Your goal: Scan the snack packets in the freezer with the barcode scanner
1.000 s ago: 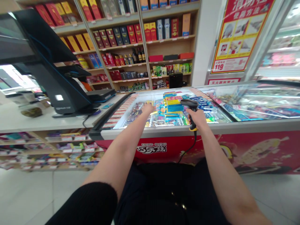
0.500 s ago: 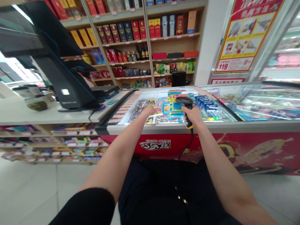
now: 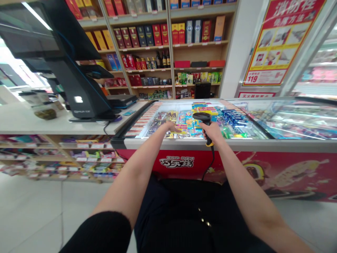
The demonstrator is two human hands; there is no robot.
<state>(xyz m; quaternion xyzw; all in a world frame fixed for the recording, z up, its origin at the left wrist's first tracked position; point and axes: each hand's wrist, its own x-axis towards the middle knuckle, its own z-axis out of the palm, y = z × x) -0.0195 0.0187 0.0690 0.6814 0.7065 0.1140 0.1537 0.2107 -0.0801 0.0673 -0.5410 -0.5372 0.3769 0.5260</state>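
Observation:
My right hand (image 3: 211,132) is wrapped round the grip of a black barcode scanner (image 3: 202,116) with yellow trim, its head pointing left and its cable hanging down the freezer front. My left hand (image 3: 170,127) is closed on the left end of a small yellow and pink packet (image 3: 181,129), held flat left of the scanner. Both hands are over a chest freezer (image 3: 137,144). Beneath and behind them are yellow and blue packets (image 3: 206,111), and dark blue wrapped packs (image 3: 234,117) lie to the right.
A counter (image 3: 60,128) with a black checkout terminal (image 3: 86,91) stands at the left, above shelves of small goods. Boxed and bottled goods fill the wall shelves (image 3: 198,45) behind the freezer. A red and yellow poster (image 3: 281,42) hangs at the right.
The packet in my left hand has turned more face-up and shows more of its yellow side. My right hand has brought the scanner slightly left, nearer the packet. The view has shifted slightly.

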